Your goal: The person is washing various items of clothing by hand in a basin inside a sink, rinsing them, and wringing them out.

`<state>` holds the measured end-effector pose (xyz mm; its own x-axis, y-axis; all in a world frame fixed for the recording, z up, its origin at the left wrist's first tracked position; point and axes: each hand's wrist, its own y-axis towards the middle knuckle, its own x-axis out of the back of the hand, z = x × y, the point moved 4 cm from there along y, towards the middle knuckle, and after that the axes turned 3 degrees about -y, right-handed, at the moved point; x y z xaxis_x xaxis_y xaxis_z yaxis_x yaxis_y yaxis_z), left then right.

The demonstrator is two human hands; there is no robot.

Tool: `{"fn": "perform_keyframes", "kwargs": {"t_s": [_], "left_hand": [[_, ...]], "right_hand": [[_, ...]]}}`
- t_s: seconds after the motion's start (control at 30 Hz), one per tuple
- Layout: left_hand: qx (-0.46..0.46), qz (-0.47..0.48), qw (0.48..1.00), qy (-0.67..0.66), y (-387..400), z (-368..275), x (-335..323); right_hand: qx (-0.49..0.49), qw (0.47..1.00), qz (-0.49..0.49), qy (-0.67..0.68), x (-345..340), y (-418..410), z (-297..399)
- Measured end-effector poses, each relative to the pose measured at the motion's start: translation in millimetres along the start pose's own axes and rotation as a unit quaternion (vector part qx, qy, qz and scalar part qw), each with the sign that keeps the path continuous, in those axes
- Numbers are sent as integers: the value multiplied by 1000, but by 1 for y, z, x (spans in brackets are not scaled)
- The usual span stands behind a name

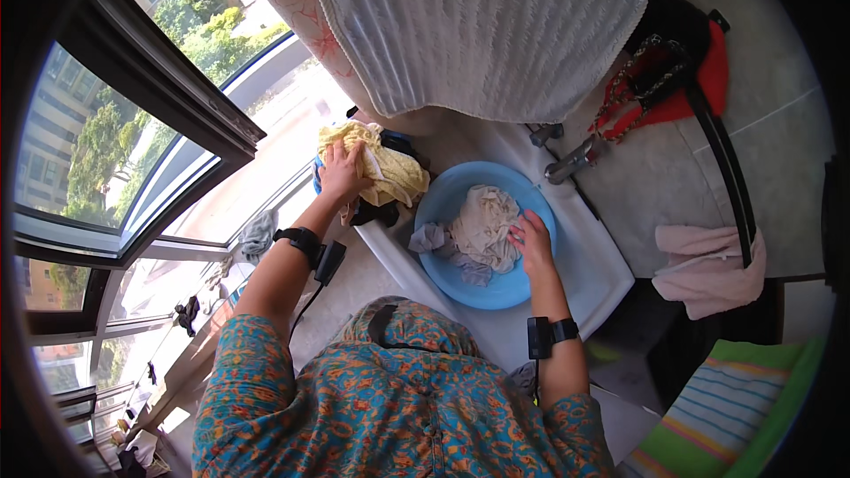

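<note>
My left hand (343, 176) lies over a yellow terry cloth (395, 176) on top of a pile of laundry, left of the sink. Whether its fingers grip the cloth or only rest on it is not clear. Dark fabric (375, 214) shows under the yellow one. A light blue plastic basin (458, 297) sits in the white sink (597, 259). Crumpled off-white fabric (485, 222) fills its middle, with greyish cloth (430, 239) draped on the left rim. Over the basin's right side, my right hand (533, 242) has its fingers apart at the edge of the off-white fabric.
A metal faucet (570, 164) reaches over the basin's upper right. A white ribbed towel (478, 33) hangs beyond the sink. Open window frames (192, 93) stand at left. A pink towel (710, 269) hangs at right, above a green striped cloth (724, 405).
</note>
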<state>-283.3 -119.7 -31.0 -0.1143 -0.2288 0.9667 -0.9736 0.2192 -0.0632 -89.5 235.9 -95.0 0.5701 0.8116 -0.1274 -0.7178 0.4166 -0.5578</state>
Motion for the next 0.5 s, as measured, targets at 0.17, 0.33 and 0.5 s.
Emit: {"fn": "perform_keyframes", "kwargs": {"t_s": [0.17,0.33,0.5], "left_hand": [[-47,-112,990,-70,14,-7,15],[-70,-68,973,-211,-16,-61,62],[-189,-22,930,-314,-51,-142,96]], "right_hand": [[-64,982,3,177,2,38,-11],[-66,959,8,276,-3,71,-5],[-61,963,36,262,-2,92,10]]}}
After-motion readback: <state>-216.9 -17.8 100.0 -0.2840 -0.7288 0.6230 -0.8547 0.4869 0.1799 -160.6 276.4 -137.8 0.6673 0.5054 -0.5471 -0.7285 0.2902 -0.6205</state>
